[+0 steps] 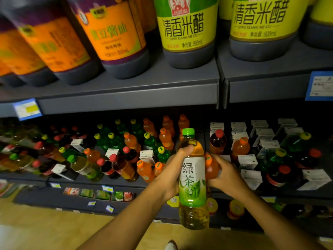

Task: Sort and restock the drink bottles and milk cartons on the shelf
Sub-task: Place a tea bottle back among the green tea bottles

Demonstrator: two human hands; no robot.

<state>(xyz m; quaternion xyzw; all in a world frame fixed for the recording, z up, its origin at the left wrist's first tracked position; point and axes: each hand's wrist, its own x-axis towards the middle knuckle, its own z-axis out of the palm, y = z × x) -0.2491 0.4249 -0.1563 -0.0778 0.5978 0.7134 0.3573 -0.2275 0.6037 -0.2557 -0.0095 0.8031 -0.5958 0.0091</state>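
My left hand grips a green tea bottle with a green cap, held upright in front of the middle shelf. Just right of it, my right hand curls round an orange drink bottle with an orange cap, partly hidden behind the tea bottle. On the shelf behind stand mixed bottles: orange ones, green ones with yellow caps, dark ones with red caps. White milk cartons fill the right side, with a few among the bottles on the left.
The upper shelf carries large soy sauce bottles and yellow-labelled vinegar bottles. Blue price tags hang on the shelf edges. A lower shelf holds more drinks. Yellow floor lies below.
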